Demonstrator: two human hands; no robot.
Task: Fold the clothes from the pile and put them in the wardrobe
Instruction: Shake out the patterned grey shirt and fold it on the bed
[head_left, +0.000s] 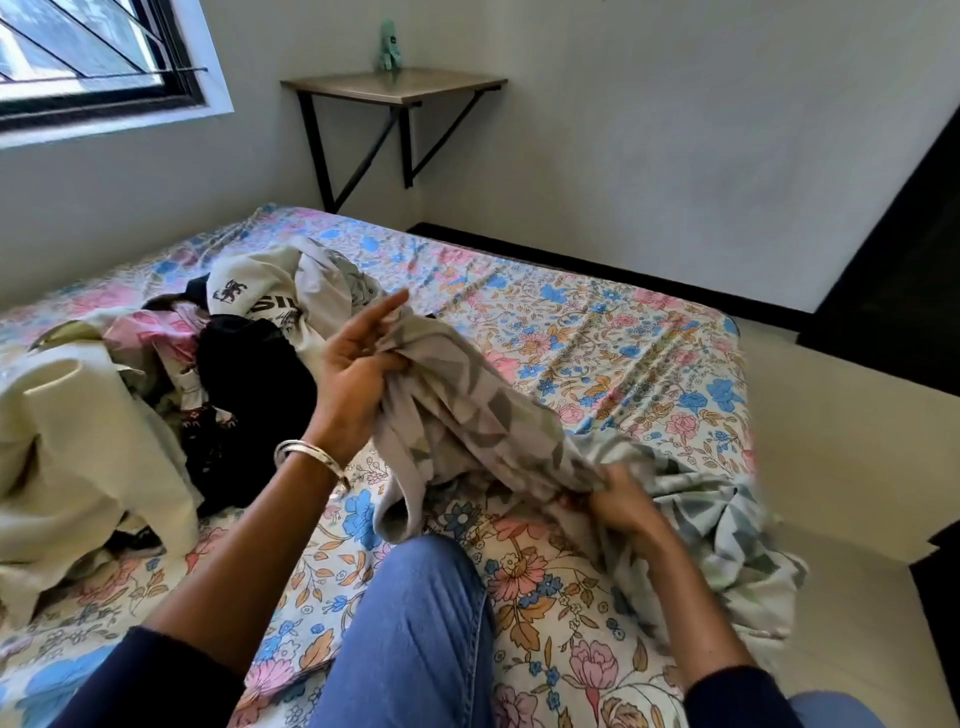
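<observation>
**Clothes being pulled from the pile, one patterned garment stretched between both hands**

Clothes are lying heaped in a pile (171, 374) toward the left edge of the bed (597, 332), and one grey-and-cream patterned garment (467, 410) is being drawn out of it across the middle of the mattress. The left hand (358, 364) is holding the upper end bunched up, its grip closing around a fistful of cloth while the index finger is sticking out straight, free of the fabric. The right hand (623, 501) is gripping the lower part near the front-right corner of the bed, fingers curling into the folds. Holding it at two well-separated spots is probably a way of finding its length and shaking out the tangle before any fold is made; a loose sleeve or leg opening is hanging down between the hands, just beyond the person's knee (421, 613) in blue denim.

The remainder of the pile is sitting untouched: a cream garment (78, 441) is spreading toward the near-left edge, a black piece (249, 374) is lying beside it, and a white top with dark print (249, 296) is resting at the back. Keeping the heap to one side is leaving the flowered sheet on the right half of the bed as working room for laying things flat.

By my judgement the task is at an early stage: no folded stack is showing anywhere. A dark frame is showing at the right edge of the view; whether it is the wardrobe cannot be told. A wall shelf (395, 85) in the far corner is carrying a small green figure (388, 44).
</observation>
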